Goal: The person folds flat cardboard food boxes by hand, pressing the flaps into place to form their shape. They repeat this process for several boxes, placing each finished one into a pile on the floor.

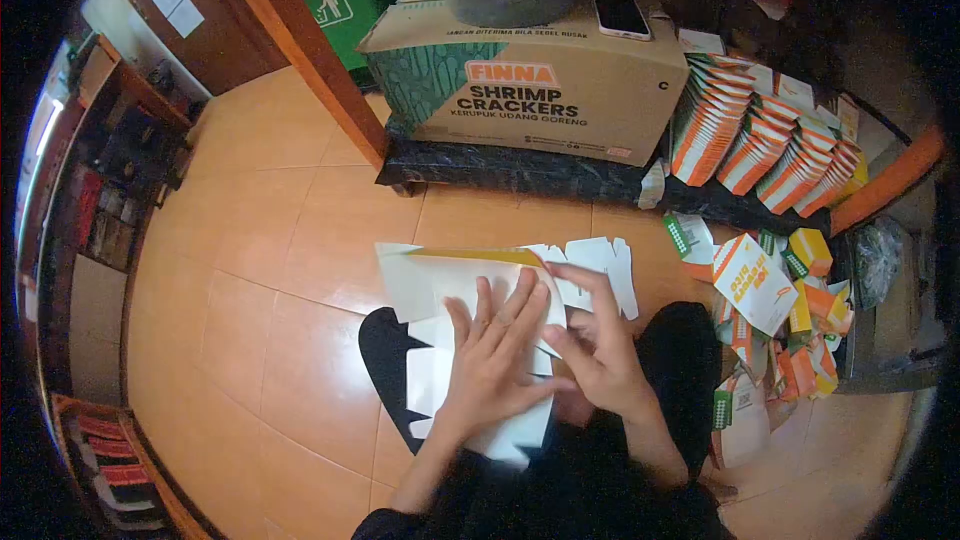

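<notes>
White die-cut cardboard sheets (428, 380) lie across the person's lap. A partly raised sheet (408, 285) with a yellow-edged fold is uppermost. My left hand (495, 350) rests on its white inner face, fingers spread and pointing away from me. At the sheet's right edge, my right hand (605, 350) has its thumb and index finger apart, close to a raised flap. Its other fingers are partly hidden. More white flat pieces (600, 275) lie on the floor just beyond the hands.
A Finna shrimp crackers carton (530, 90) sits on a low black shelf (520, 172), with a phone (621, 14) on top. Stacked orange-and-white boxes (712, 125) stand to its right. Loose boxes (752, 285) pile up below. An orange post (310, 50) rises left of the carton.
</notes>
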A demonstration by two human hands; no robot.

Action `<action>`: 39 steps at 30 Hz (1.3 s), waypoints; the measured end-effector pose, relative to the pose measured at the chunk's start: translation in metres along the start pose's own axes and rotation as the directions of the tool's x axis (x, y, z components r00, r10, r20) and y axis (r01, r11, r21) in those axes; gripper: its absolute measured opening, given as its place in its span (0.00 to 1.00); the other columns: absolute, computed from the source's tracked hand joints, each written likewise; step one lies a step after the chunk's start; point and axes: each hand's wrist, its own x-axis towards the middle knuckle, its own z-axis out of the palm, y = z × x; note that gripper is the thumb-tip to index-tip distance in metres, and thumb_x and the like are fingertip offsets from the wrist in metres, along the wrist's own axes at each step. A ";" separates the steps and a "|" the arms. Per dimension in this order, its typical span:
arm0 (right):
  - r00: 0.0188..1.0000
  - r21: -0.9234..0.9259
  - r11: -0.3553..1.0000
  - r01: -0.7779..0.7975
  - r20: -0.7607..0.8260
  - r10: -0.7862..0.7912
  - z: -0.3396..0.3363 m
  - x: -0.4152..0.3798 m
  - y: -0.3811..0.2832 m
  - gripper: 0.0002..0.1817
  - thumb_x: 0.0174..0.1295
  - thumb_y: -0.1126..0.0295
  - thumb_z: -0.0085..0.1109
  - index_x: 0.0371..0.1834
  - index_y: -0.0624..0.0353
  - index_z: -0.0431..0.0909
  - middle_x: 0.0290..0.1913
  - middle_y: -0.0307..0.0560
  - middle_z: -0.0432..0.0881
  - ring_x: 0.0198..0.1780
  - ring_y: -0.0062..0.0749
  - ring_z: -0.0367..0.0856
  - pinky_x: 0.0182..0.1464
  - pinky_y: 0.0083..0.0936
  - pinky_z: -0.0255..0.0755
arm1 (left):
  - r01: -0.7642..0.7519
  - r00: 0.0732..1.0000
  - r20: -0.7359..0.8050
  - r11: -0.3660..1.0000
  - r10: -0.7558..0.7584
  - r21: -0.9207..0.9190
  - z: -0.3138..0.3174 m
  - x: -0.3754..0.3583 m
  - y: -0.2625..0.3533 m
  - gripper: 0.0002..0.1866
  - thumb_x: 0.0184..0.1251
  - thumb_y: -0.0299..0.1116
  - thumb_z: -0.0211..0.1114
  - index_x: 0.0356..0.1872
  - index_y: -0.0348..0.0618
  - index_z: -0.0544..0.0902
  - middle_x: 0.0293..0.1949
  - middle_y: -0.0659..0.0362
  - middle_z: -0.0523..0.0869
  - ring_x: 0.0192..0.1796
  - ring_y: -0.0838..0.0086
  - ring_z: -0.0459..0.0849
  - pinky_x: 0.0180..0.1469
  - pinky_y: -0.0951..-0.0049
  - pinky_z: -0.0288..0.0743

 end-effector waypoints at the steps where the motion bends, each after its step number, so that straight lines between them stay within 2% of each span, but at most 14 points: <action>1: 1.000 0.110 0.994 -0.016 -0.025 0.019 -0.001 0.000 0.000 0.25 0.68 0.73 0.53 0.67 0.64 0.60 0.47 0.57 0.82 0.40 0.25 0.83 0.39 0.21 0.73 | 0.006 1.000 -0.013 0.999 -0.006 0.044 -0.004 0.003 0.001 0.41 0.50 0.44 0.76 0.67 0.45 0.72 0.69 0.50 0.70 0.75 0.50 0.59 0.74 0.46 0.43; 4: 0.970 0.198 0.980 0.025 -0.241 0.024 0.008 0.003 0.005 0.19 0.67 0.78 0.56 0.59 0.71 0.67 0.42 0.53 0.83 0.45 0.28 0.83 0.42 0.23 0.78 | -0.067 0.905 -0.425 0.993 0.019 -0.098 0.017 -0.005 -0.007 0.23 0.49 0.26 0.75 0.51 0.43 0.84 0.51 0.50 0.85 0.57 0.56 0.82 0.61 0.62 0.72; 6: 0.918 0.115 0.986 0.122 -0.392 -0.068 0.015 0.004 0.011 0.11 0.61 0.82 0.59 0.47 0.71 0.80 0.41 0.52 0.84 0.42 0.27 0.83 0.38 0.22 0.78 | 0.076 0.901 -0.404 0.974 -0.158 -0.213 0.017 -0.010 -0.001 0.15 0.49 0.21 0.74 0.41 0.40 0.87 0.41 0.52 0.87 0.44 0.64 0.85 0.48 0.73 0.76; 9: 0.877 -0.414 0.850 0.326 -0.204 -0.436 0.006 0.005 0.002 0.16 0.53 0.87 0.60 0.46 0.67 0.84 0.40 0.50 0.84 0.38 0.27 0.82 0.38 0.21 0.77 | 0.314 0.828 -0.245 0.779 -0.504 -0.543 0.016 -0.012 -0.003 0.07 0.54 0.18 0.70 0.35 0.35 0.86 0.34 0.58 0.88 0.37 0.77 0.85 0.41 0.80 0.75; 11: 0.879 -0.373 0.858 0.353 -0.181 -0.441 0.010 0.006 0.004 0.22 0.44 0.88 0.61 0.45 0.62 0.86 0.36 0.48 0.84 0.35 0.30 0.81 0.38 0.22 0.75 | 0.276 0.688 -0.122 0.413 -0.716 -0.868 0.019 -0.009 0.002 0.11 0.54 0.17 0.68 0.40 0.34 0.85 0.36 0.58 0.87 0.39 0.76 0.85 0.44 0.76 0.77; 14: 0.885 -0.336 0.857 0.391 -0.119 -0.451 0.016 0.007 0.007 0.26 0.40 0.87 0.66 0.48 0.60 0.86 0.32 0.46 0.85 0.35 0.32 0.82 0.40 0.25 0.75 | 0.323 0.610 -0.044 0.299 -0.791 -0.898 0.015 -0.005 0.003 0.14 0.55 0.17 0.68 0.44 0.33 0.82 0.39 0.57 0.86 0.42 0.74 0.85 0.47 0.73 0.77; 17: 0.884 -0.360 0.848 0.389 -0.113 -0.453 0.019 0.009 0.012 0.26 0.41 0.86 0.67 0.49 0.60 0.84 0.34 0.46 0.85 0.35 0.32 0.82 0.40 0.24 0.75 | 0.262 0.630 0.011 0.199 -0.776 -0.944 0.022 -0.011 -0.005 0.15 0.55 0.17 0.68 0.46 0.32 0.81 0.42 0.56 0.86 0.44 0.73 0.85 0.50 0.72 0.77; 21: 0.886 -0.290 0.889 0.355 -0.200 -0.419 0.020 0.011 0.014 0.19 0.46 0.86 0.66 0.44 0.63 0.83 0.33 0.46 0.85 0.34 0.32 0.82 0.41 0.24 0.75 | 0.383 0.695 0.138 0.200 -0.705 -0.902 0.014 -0.021 -0.002 0.11 0.60 0.19 0.68 0.44 0.31 0.84 0.40 0.54 0.87 0.43 0.74 0.85 0.51 0.74 0.78; 26: 0.932 -0.072 0.967 0.245 -0.255 -0.256 0.024 0.006 0.024 0.12 0.49 0.85 0.67 0.39 0.64 0.82 0.34 0.47 0.84 0.36 0.32 0.82 0.42 0.23 0.74 | 0.333 0.721 0.025 0.315 -0.692 -0.889 0.016 -0.022 0.005 0.09 0.60 0.19 0.68 0.42 0.29 0.84 0.38 0.54 0.87 0.39 0.74 0.85 0.47 0.77 0.78; 29: 0.888 -0.246 0.879 0.410 -0.115 -0.446 0.016 0.009 0.024 0.12 0.51 0.80 0.68 0.40 0.64 0.82 0.36 0.48 0.84 0.38 0.33 0.83 0.43 0.24 0.74 | 0.311 0.715 -0.018 0.341 -0.699 -0.887 0.018 -0.019 0.006 0.07 0.58 0.20 0.70 0.38 0.31 0.84 0.33 0.57 0.86 0.36 0.76 0.83 0.43 0.78 0.76; 31: 0.894 -0.234 0.866 0.443 0.047 -0.445 0.005 0.012 0.022 0.13 0.52 0.76 0.68 0.41 0.65 0.81 0.43 0.51 0.83 0.43 0.36 0.83 0.47 0.27 0.75 | 0.298 0.718 -0.038 0.356 -0.695 -0.886 0.019 -0.020 0.004 0.09 0.61 0.19 0.67 0.42 0.30 0.83 0.39 0.55 0.86 0.40 0.75 0.84 0.45 0.76 0.78; 35: 0.931 -0.173 0.915 0.364 0.098 -0.352 0.015 0.005 0.009 0.16 0.54 0.71 0.67 0.45 0.65 0.81 0.58 0.55 0.74 0.57 0.43 0.78 0.58 0.34 0.73 | 0.158 0.667 -0.115 0.291 -0.736 -0.944 0.024 -0.012 0.006 0.12 0.64 0.20 0.65 0.49 0.31 0.80 0.43 0.55 0.85 0.44 0.74 0.84 0.46 0.76 0.79; 36: 0.918 -0.263 0.880 0.396 0.146 -0.369 0.017 0.004 0.007 0.22 0.53 0.75 0.67 0.54 0.62 0.78 0.63 0.55 0.67 0.65 0.45 0.71 0.65 0.38 0.69 | 0.138 0.647 -0.132 0.285 -0.751 -0.948 0.023 -0.010 0.006 0.13 0.65 0.22 0.65 0.50 0.31 0.79 0.44 0.55 0.84 0.46 0.74 0.84 0.47 0.75 0.79; 39: 0.956 -0.311 0.910 0.275 0.190 -0.224 0.027 -0.003 0.017 0.28 0.52 0.77 0.66 0.60 0.59 0.73 0.62 0.54 0.68 0.68 0.45 0.68 0.64 0.37 0.69 | 0.080 0.583 -0.179 0.275 -0.792 -0.958 0.016 -0.006 -0.001 0.17 0.66 0.26 0.65 0.53 0.33 0.75 0.49 0.54 0.81 0.49 0.72 0.83 0.51 0.75 0.80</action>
